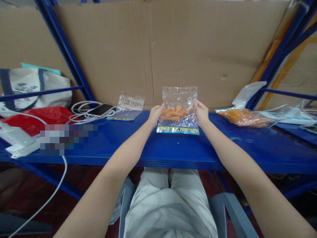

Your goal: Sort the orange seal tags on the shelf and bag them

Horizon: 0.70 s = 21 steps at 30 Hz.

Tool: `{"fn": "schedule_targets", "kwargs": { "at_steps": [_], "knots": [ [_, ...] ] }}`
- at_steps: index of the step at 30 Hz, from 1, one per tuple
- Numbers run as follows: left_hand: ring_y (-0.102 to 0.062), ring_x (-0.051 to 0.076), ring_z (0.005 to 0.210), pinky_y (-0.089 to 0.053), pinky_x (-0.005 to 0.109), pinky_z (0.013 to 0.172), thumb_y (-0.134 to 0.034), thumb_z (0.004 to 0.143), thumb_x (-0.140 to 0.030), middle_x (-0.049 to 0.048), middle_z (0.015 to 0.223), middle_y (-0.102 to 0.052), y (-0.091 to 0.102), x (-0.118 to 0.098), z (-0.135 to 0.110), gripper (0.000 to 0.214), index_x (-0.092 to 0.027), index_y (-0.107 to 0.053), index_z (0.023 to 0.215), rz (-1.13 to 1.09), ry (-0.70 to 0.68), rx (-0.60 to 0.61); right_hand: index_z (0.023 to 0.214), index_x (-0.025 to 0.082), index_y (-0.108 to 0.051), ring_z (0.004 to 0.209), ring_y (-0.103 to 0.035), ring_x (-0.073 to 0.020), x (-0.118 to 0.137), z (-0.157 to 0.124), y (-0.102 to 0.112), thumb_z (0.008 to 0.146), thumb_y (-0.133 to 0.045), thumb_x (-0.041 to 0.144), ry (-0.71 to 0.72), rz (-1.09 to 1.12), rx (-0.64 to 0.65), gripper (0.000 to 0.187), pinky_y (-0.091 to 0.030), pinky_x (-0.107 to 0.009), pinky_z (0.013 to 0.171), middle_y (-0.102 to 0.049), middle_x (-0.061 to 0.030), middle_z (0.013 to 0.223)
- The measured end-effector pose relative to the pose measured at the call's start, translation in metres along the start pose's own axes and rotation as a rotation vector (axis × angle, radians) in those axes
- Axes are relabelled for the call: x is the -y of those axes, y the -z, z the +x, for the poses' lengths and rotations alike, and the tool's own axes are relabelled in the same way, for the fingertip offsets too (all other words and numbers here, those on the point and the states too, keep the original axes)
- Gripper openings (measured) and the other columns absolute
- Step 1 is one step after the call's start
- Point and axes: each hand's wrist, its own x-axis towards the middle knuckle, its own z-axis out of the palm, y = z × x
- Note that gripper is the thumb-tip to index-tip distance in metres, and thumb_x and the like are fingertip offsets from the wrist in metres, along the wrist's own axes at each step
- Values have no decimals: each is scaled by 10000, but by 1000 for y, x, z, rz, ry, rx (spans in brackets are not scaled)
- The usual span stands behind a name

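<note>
A clear plastic bag [179, 99] with a coloured strip along its lower edge stands upright on the blue shelf [173, 148]. Small orange pieces [175, 113] lie inside it at mid height. My left hand [155, 114] pinches the bag's left side. My right hand [201, 112] pinches its right side. Both hands hold the bag at the level of the orange pieces.
An empty clear bag [129, 105] lies left of it, beside a phone [101, 109] with white cables [81, 114]. At the right lies a bag of orange pieces [244, 117] and white packaging [247, 92]. A red bag [37, 119] and a tote [32, 89] sit far left. Cardboard [173, 46] backs the shelf.
</note>
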Motion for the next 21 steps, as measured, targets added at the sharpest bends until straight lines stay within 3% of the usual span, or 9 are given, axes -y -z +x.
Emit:
{"fn": "schedule_targets", "kwargs": {
  "at_steps": [4, 11, 16, 21],
  "knots": [
    [-309, 46, 318, -195, 174, 365, -625, 930, -399, -102, 410, -343, 0, 1, -2, 380, -202, -457, 652, -10, 5, -44, 1236, 216, -684, 350, -341, -76, 6, -8, -6, 828, -713, 442, -24, 6, 101, 467, -323, -204, 347, -346, 131, 442],
    [-249, 54, 312, -157, 182, 366, -554, 972, -332, -115, 386, -253, 1, -2, 2, 360, -203, -451, 652, -16, -14, -116, 1135, 220, -684, 307, -277, -63, 15, -20, -13, 819, -723, 470, -89, 31, 139, 405, -223, -193, 318, -340, 144, 416],
    [-217, 48, 301, -140, 195, 359, -594, 953, -417, -122, 380, -246, 3, -4, 3, 372, -203, -477, 671, -28, 33, -48, 852, 206, -662, 296, -285, -71, 22, -24, -15, 864, -629, 272, -97, 23, 70, 75, -249, -202, 325, -381, 120, 396],
    [-331, 51, 318, -252, 179, 358, -736, 845, -440, -105, 392, -380, 5, -2, 2, 395, -205, -476, 664, -8, 39, -31, 652, 196, -579, 315, -342, -70, 26, -26, -17, 823, -570, 157, -128, -12, 70, 176, -258, -186, 315, -461, 77, 417]
  ]
}}
